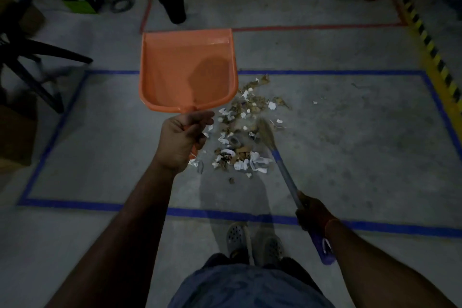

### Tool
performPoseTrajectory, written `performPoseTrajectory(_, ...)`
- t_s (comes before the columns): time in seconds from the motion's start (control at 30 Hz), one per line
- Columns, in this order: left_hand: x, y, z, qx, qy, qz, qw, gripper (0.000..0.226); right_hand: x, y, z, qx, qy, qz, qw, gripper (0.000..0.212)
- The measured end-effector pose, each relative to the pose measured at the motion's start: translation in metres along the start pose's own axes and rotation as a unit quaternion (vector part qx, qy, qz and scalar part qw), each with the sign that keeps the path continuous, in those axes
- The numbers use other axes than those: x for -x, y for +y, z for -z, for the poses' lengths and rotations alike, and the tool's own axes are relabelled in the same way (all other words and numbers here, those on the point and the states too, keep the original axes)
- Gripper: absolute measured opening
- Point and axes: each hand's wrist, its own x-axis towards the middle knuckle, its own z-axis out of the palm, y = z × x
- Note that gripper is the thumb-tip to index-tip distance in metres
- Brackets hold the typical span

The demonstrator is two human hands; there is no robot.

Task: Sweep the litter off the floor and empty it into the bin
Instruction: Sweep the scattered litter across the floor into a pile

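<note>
Fingers (200, 117) of left hand (182, 140) clenched round the short handle of the orange dustpan (185, 67); pan held off the floor, mouth away from the person, nothing in it. Right hand (312, 212) grips the broom (285, 165) partway up its blue/grey shaft; straw head rests at the near-right edge of the litter (240, 132).

Litter: loose heap of crumpled paper scraps, dry leaves and bits, on the floor (350, 145) inside the blue tape outline (100, 206), just right of the pan. A few strays lie apart to the right.

Bin (173, 5): black, upright, by the far wall, well apart from the heap.

Handling, est.: scraps light, soft, prone to scatter; short low strokes advised. Pan looks thin rigid plastic, light; hold by handle, lip flat to floor. Carry level to the bin.
</note>
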Motion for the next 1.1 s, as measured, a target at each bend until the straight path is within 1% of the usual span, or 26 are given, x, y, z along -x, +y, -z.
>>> performPoseTrajectory(0.07,0.005,-0.002,-0.005,-0.004,0.009,0.000,1.000,0.034,0.005,0.006,-0.001,-0.019,0.002,-0.035,0.999,0.071)
performPoseTrajectory(0.1,0.007,-0.004,-0.007,-0.005,0.013,-0.002,1.000,0.035,0.006,0.011,-0.003,-0.025,-0.001,-0.046,0.999,0.062)
performPoseTrajectory(0.17,0.013,-0.008,-0.011,-0.002,0.023,-0.006,1.000,0.038,0.007,0.020,-0.008,0.005,-0.006,-0.056,0.998,0.032)
performPoseTrajectory(0.2,0.016,-0.009,-0.012,-0.004,0.025,-0.008,1.000,0.040,0.007,0.023,-0.011,0.010,-0.016,-0.066,0.998,0.024)
performPoseTrajectory(0.23,0.019,-0.011,-0.014,-0.009,0.027,-0.008,1.000,0.044,0.009,0.023,-0.013,-0.008,-0.033,-0.078,0.996,0.022)
performPoseTrajectory(0.27,0.023,-0.012,-0.014,-0.018,0.030,-0.008,0.999,0.048,0.010,0.021,-0.015,-0.018,-0.051,-0.083,0.995,0.024)
performPoseTrajectory(0.3,0.027,-0.013,-0.014,-0.029,0.037,-0.006,0.999,0.049,0.011,0.016,-0.017,-0.008,-0.067,-0.072,0.995,0.031)
performPoseTrajectory(0.33,0.030,-0.014,-0.015,-0.041,0.047,-0.002,0.998,0.048,0.010,0.011,-0.018,0.002,-0.083,-0.063,0.995,0.044)
performPoseTrajectory(0.37,0.033,-0.013,-0.015,-0.052,0.060,0.005,0.997,0.043,0.009,0.005,-0.017,0.005,-0.096,-0.052,0.994,0.059)
performPoseTrajectory(0.4,0.035,-0.013,-0.015,-0.062,0.073,0.014,0.995,0.037,0.008,0.000,-0.016,0.011,-0.102,-0.042,0.994,0.068)
performPoseTrajectory(0.43,0.036,-0.013,-0.016,-0.068,0.083,0.019,0.994,0.031,0.006,-0.005,-0.014,0.015,-0.100,-0.031,0.994,0.071)
performPoseTrajectory(0.5,0.035,-0.013,-0.017,-0.064,0.090,0.018,0.994,0.027,0.005,-0.013,-0.006,0.026,-0.086,-0.014,0.996,0.072)
performPoseTrajectory(0.57,0.030,-0.012,-0.020,-0.056,0.088,0.010,0.995,0.030,0.006,-0.017,0.004,0.040,-0.072,0.009,0.997,0.071)
performPoseTrajectory(0.67,0.016,-0.011,-0.027,-0.025,0.059,-0.004,0.998,0.039,0.006,-0.014,0.020,0.036,-0.048,0.029,0.998,0.070)
performPoseTrajectory(0.77,0.000,-0.009,-0.034,0.008,0.024,0.001,1.000,0.039,0.003,-0.011,0.034,0.027,-0.016,0.034,0.999,0.070)
performPoseTrajectory(0.9,-0.023,-0.008,-0.033,0.034,-0.027,0.009,0.999,0.033,-0.002,-0.018,0.052,0.022,0.012,0.015,1.000,0.069)
performPoseTrajectory(0.97,-0.032,-0.010,-0.034,0.019,-0.026,0.008,0.999,0.031,-0.012,-0.013,0.062,0.003,0.025,0.002,1.000,0.072)
performPoseTrajectory(1.1,-0.051,-0.013,-0.042,-0.019,-0.019,0.008,1.000,0.033,-0.031,-0.009,0.085,0.003,0.056,-0.031,0.998,0.075)
